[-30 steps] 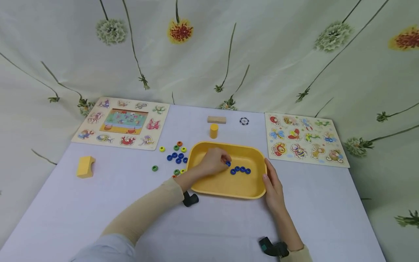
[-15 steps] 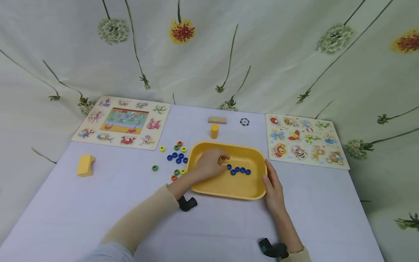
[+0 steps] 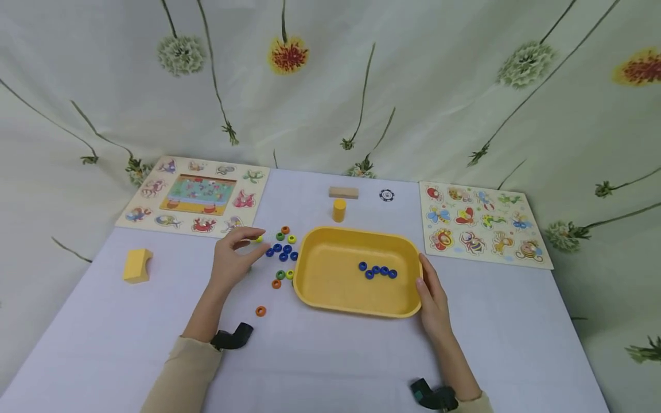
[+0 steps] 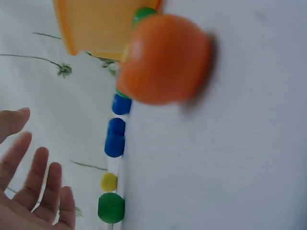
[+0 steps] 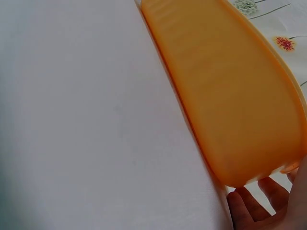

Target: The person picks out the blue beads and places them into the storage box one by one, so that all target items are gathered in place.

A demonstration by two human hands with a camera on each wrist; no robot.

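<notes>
My left hand point(image 3: 231, 261) hovers beside a loose group of beads, thumb and fingers spread apart with nothing between them. Closest to its fingertips are several blue beads point(image 3: 284, 256) and a yellow bead point(image 3: 260, 239). A yellow tray point(image 3: 330, 292) stands right of the group, with several blue beads point(image 3: 384, 270) lying in its right half. My right hand point(image 3: 435, 301) holds the tray's right end, thumb at the rim and fingers along the outer wall. In the left wrist view an orange bead point(image 4: 165, 60) looms large, with the spread left hand point(image 4: 33, 191) at lower left.
Green beads point(image 3: 280, 275) and orange beads lie left of the tray. Behind it stand a yellow cylinder point(image 3: 338, 210), a wooden plank point(image 3: 343, 193) and a poker chip point(image 3: 387, 195). Picture boards flank these, a sea one point(image 3: 155, 215) and an insect one point(image 3: 496, 252). A yellow block point(image 3: 136, 266) sits far left.
My left hand let go of a blue bead inside the tray, then moved left out of it to the loose beads. The right hand stays at the tray's end.
</notes>
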